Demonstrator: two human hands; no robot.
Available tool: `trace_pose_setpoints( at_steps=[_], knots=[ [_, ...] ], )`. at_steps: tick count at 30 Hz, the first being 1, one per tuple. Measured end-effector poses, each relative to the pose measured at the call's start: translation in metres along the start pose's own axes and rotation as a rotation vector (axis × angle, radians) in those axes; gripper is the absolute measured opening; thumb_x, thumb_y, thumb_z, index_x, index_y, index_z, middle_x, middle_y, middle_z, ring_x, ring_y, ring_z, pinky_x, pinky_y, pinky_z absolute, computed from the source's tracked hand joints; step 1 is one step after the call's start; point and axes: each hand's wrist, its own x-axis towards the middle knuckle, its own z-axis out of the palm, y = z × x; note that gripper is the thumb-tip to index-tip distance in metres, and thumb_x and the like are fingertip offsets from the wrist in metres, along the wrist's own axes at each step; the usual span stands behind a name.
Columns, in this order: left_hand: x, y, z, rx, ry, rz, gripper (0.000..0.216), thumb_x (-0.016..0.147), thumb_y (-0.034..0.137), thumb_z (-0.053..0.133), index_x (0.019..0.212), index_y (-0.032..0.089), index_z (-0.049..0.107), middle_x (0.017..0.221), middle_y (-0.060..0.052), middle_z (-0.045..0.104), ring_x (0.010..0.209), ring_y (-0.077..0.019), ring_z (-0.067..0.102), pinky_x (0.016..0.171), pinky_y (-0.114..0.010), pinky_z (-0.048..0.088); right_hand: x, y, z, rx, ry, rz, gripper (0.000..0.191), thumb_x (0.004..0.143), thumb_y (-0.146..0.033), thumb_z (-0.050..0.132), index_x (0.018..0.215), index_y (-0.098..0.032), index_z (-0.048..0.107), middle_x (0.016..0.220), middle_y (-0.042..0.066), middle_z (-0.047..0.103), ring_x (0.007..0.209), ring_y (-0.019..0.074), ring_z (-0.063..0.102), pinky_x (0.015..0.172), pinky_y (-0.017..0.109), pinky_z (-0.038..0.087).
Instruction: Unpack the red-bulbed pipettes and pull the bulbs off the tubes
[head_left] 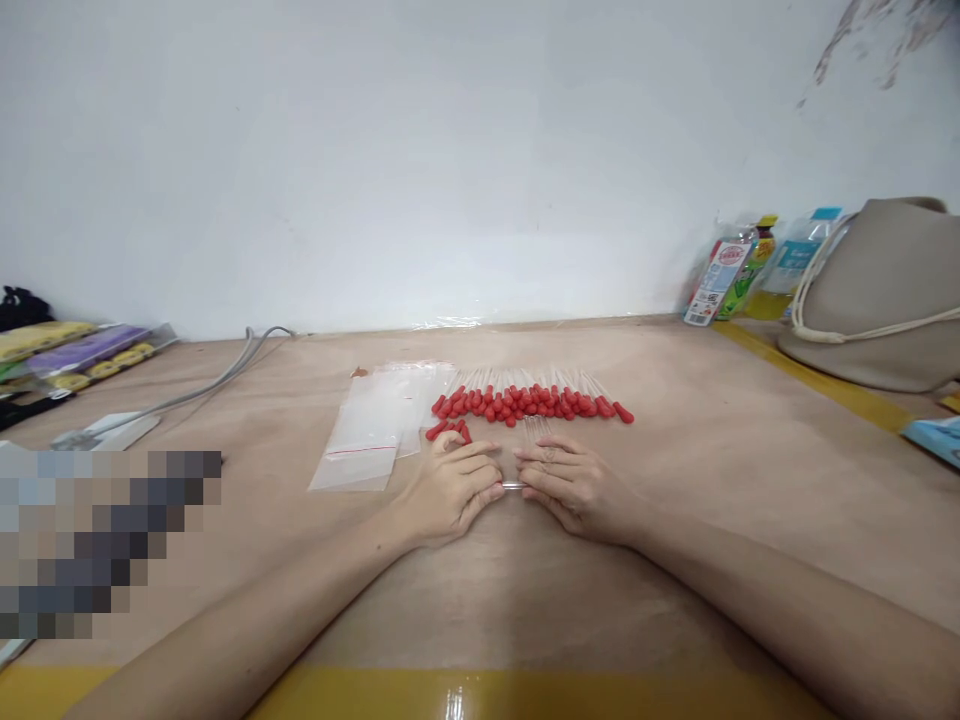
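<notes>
Between my two hands lies a thin clear tube [512, 486], level and close to the table; only its middle shows. My left hand [455, 490] pinches its left end, and my right hand [568, 487] grips the right end. Just beyond my fingers is a long row of droppers with red rubber bulbs [525, 402], their clear tubes pointing to the wall. A few more red-bulbed droppers [448, 431] lie right behind my left hand, partly covered by it. Several bare clear tubes [537, 428] lie behind my right hand.
Clear zip bags [356, 440] lie left of the droppers. A grey cable [217, 380] runs along the left, near packets [90, 350]. At the back right stand a carton [718, 280], bottles [795, 265] and a beige bag [877, 290]. Yellow tape [375, 693] marks the front edge.
</notes>
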Motion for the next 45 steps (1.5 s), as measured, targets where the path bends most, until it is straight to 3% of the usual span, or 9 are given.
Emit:
trace_pose_setpoints(
  at_steps=[9, 12, 16, 21, 28, 35, 45],
  knots=[
    [-0.011, -0.010, -0.001, -0.009, 0.020, -0.056, 0.023, 0.091, 0.021, 0.033, 0.088, 0.019, 0.055, 0.090, -0.003, 0.065, 0.111, -0.0196, 0.049, 0.090, -0.038, 0.028, -0.007, 0.008, -0.007, 0.035, 0.068, 0.002, 0.020, 0.083, -0.012, 0.048, 0.099, -0.017, 0.059, 0.096, 0.006, 0.067, 0.103, 0.0153, 0.057, 0.093, 0.035, 0.042],
    [-0.019, -0.019, 0.001, 0.010, 0.091, -0.114, 0.018, 0.090, 0.023, 0.038, 0.090, 0.019, 0.056, 0.090, -0.004, 0.063, 0.098, -0.0190, 0.053, 0.082, -0.035, 0.035, -0.009, 0.013, -0.011, 0.014, 0.107, 0.088, 0.019, 0.082, -0.017, 0.051, 0.099, -0.018, 0.060, 0.091, 0.005, 0.067, 0.093, 0.0160, 0.060, 0.085, 0.034, 0.044],
    [-0.022, -0.027, 0.004, -0.059, 0.254, -0.158, 0.019, 0.089, 0.024, 0.041, 0.098, 0.019, 0.057, 0.089, -0.006, 0.053, 0.082, -0.0151, 0.051, 0.070, -0.028, 0.043, -0.009, 0.015, -0.013, -0.108, 0.051, 0.216, 0.020, 0.084, -0.026, 0.050, 0.096, -0.022, 0.065, 0.066, 0.001, 0.061, 0.066, 0.0136, 0.054, 0.064, 0.029, 0.039],
    [-0.023, -0.047, -0.004, 0.017, 0.434, -0.372, 0.029, 0.088, 0.018, 0.037, 0.113, 0.018, 0.051, 0.092, -0.007, 0.046, 0.088, -0.0175, 0.048, 0.076, -0.034, 0.045, -0.010, 0.020, -0.015, -0.233, 0.020, 0.390, 0.027, 0.085, -0.022, 0.041, 0.102, -0.017, 0.062, 0.076, 0.005, 0.062, 0.070, 0.0150, 0.053, 0.064, 0.029, 0.034],
    [-0.032, -0.079, -0.006, 0.020, 0.343, -0.605, 0.019, 0.082, 0.024, 0.046, 0.099, 0.018, 0.050, 0.084, -0.003, 0.054, 0.070, -0.0149, 0.054, 0.063, -0.029, 0.046, -0.012, 0.021, -0.014, -0.349, 0.056, 0.558, 0.019, 0.078, -0.018, 0.045, 0.085, -0.017, 0.063, 0.073, 0.004, 0.065, 0.070, 0.0164, 0.058, 0.067, 0.029, 0.034],
    [-0.027, -0.080, -0.004, 0.075, 0.208, -0.588, 0.013, 0.082, 0.031, 0.047, 0.082, 0.019, 0.053, 0.079, -0.003, 0.060, 0.076, -0.0193, 0.054, 0.066, -0.032, 0.043, -0.013, 0.018, -0.012, -0.444, 0.019, 0.581, 0.018, 0.077, -0.017, 0.045, 0.081, -0.018, 0.063, 0.072, 0.003, 0.065, 0.071, 0.0171, 0.058, 0.075, 0.031, 0.034],
    [-0.021, -0.075, -0.013, 0.128, 0.238, -0.582, 0.020, 0.082, 0.035, 0.046, 0.083, 0.018, 0.058, 0.084, -0.005, 0.061, 0.084, -0.0213, 0.052, 0.075, -0.034, 0.041, -0.011, 0.016, -0.007, -0.364, -0.078, 0.564, 0.021, 0.081, -0.017, 0.045, 0.089, -0.018, 0.064, 0.081, 0.004, 0.067, 0.083, 0.0179, 0.055, 0.075, 0.031, 0.030]
  ],
)
